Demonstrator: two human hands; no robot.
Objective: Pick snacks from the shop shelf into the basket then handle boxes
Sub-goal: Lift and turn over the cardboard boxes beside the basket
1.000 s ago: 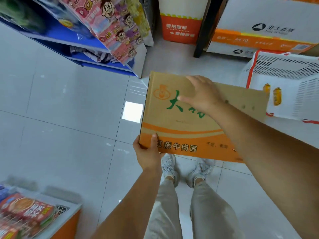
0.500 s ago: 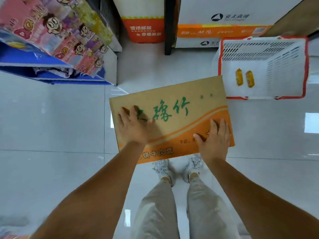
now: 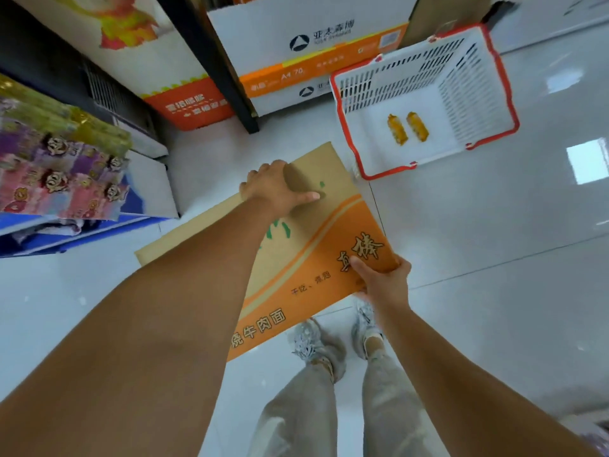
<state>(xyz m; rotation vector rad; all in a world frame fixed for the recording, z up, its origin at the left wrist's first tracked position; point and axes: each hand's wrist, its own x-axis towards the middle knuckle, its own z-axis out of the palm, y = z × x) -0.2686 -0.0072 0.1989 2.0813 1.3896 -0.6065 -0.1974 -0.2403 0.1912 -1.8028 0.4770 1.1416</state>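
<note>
Over the floor (image 3: pixel 494 225), left hand (image 3: pixel 275 189) and right hand (image 3: pixel 384 280) grip box (image 3: pixel 316 245) printed 牛肉面; carton (image 3: pixel 333 65) beyond reads A4.

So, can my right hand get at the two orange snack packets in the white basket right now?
Probably not yet: the right hand grips a corner of the flat brown-and-orange cardboard box. The orange snack packets lie uncovered in the open-topped white plastic basket, so letting go should free it.

Box (image 3: pixel 313 245) was above the floor (image 3: pixel 494 225), left hand (image 3: pixel 273 189) on its far edge, right hand (image 3: pixel 382 282) at its near right corner | basket (image 3: pixel 471 94) stood beyond it to the right, two snack packets (image 3: pixel 397 129) inside | cartons (image 3: pixel 306 44) behind basket | shelf (image 3: pixel 66 179) left of box
</note>
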